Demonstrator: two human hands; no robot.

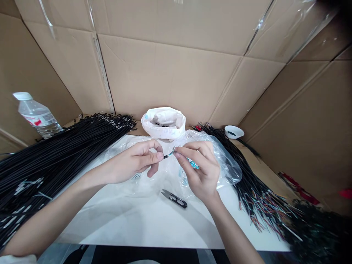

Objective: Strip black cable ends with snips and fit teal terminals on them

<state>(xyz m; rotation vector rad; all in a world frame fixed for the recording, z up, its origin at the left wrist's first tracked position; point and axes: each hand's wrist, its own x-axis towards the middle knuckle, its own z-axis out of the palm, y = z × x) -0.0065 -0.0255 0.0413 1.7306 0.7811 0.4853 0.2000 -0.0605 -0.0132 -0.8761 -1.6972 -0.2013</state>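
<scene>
Pinched in my left hand [143,157] is a thin black cable [165,157], its end pointing right. Fine wires stick out of that end and meet the fingertips of my right hand [200,165], which are closed on them. The two hands are a short gap apart above the plastic-covered table. Below them, a pair of black thread snips [174,198] lies on the white surface. Something small, blue and white [193,163] shows behind my right fingers, partly hidden.
A large bundle of black cables [68,143] fills the left side, beside a water bottle [38,115]. A white bag [163,132] with a rolled rim stands at the back. Stripped cables with coloured wires [264,201], a small white bowl [234,132] and dark scraps [319,227] lie right. Cardboard walls [170,69] surround the table.
</scene>
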